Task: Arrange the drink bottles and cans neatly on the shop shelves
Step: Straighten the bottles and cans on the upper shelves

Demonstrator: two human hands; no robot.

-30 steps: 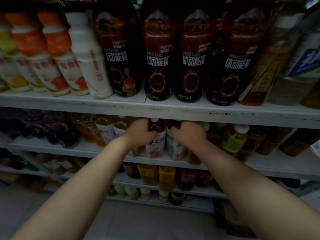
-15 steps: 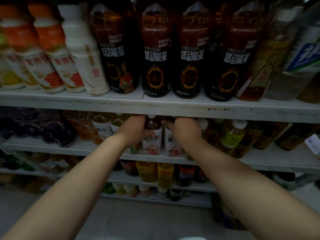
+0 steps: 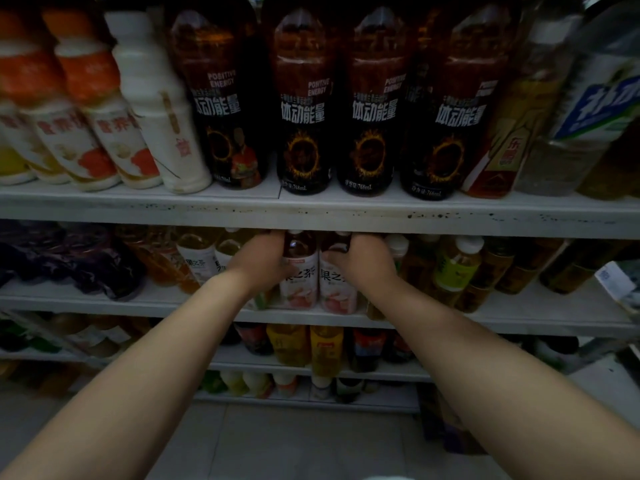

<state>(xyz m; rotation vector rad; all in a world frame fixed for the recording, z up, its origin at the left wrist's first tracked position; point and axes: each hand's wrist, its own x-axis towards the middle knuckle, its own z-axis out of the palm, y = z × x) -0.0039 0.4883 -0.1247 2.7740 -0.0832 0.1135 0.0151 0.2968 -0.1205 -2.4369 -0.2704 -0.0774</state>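
Observation:
Two fruit-tea bottles with white and pink labels stand side by side on the second shelf (image 3: 519,317). My left hand (image 3: 261,259) grips the left tea bottle (image 3: 299,275) by its dark upper part. My right hand (image 3: 363,263) grips the right tea bottle (image 3: 337,282) near its shoulder. Both bottles are upright and their bases are on the shelf. The fingertips are hidden behind the bottles and under the shelf edge above.
The top shelf (image 3: 311,211) carries several dark energy-drink bottles (image 3: 303,109), a white bottle (image 3: 162,109) and orange-capped milk drinks (image 3: 86,109). Yellow tea bottles (image 3: 199,254) stand left of my hands, green-label bottles (image 3: 455,265) right. Lower shelves hold more drinks above a tiled floor (image 3: 294,445).
Both hands stayed on the two tea bottles and slid slightly up toward their tops. The bottles now face label forward and stand closer together.

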